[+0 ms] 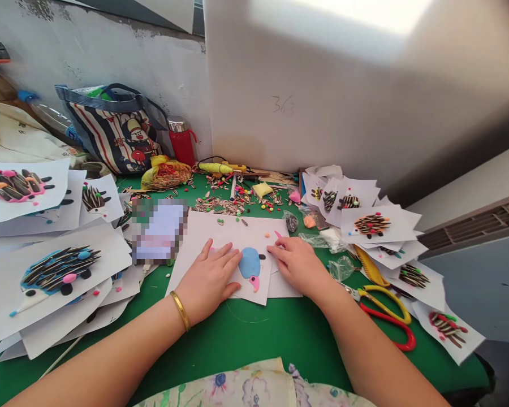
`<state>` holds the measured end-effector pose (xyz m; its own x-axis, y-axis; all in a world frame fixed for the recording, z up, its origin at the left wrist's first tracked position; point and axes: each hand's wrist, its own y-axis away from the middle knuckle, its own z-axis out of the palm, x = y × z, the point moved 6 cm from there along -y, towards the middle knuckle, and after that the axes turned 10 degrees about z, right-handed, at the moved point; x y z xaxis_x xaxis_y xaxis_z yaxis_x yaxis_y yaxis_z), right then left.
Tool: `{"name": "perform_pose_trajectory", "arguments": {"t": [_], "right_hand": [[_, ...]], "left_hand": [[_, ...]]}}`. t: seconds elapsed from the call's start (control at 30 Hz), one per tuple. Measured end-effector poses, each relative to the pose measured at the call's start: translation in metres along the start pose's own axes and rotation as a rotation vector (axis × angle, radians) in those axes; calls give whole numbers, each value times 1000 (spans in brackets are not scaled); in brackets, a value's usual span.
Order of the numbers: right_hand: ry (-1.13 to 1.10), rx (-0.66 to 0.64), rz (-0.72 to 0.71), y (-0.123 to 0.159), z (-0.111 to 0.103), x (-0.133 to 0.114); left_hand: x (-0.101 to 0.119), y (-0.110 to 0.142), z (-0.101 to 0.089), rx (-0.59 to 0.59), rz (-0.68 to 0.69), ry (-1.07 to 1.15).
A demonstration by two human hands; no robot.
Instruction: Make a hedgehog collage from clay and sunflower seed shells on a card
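My left hand [214, 271] lies flat with its fingers spread on the left part of a small white paper card [257, 288]. On that card a flattened blue clay shape [250, 262] has a pink clay tip [255, 281] with a dark dot and a black clay oval [262, 256] at its side. My right hand [297, 263] rests at the card's right edge, fingers stretched out and slightly bent. A thin pink clay piece [277, 234] shows by its fingertips; whether they touch it I cannot tell. Larger white sheets [195, 226] lie beneath the card.
Finished seed-and-clay hedgehog cards pile up at left [59, 277] and right [371, 223]. Scissors [390, 308] lie by my right forearm. Sunflower seeds [220, 200] and clay balls scatter behind the sheets. A blurred phone [159, 232], striped bag [110, 127] and red flask [181, 141] stand left.
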<state>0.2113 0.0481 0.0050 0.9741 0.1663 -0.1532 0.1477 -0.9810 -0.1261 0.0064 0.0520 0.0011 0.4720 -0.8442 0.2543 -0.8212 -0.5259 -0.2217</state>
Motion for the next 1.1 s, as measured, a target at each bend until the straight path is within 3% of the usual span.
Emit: {"name": "perform_pose_trajectory", "arguments": {"t": [0.17,0.4,0.8,1.1], "right_hand": [[105,-14,49,1,-2,-3],[102,-53,-29,7,-4,-9],[-67,92,71,-9,-1,2],[-112,113,153,-9,-4,11]], "left_hand": [[0,0,0,-20,-12,-16],[1,0,1,7,-11,2],[1,-1,1,-47,-22,-19],[1,-1,0,-37,-30,-27]]}}
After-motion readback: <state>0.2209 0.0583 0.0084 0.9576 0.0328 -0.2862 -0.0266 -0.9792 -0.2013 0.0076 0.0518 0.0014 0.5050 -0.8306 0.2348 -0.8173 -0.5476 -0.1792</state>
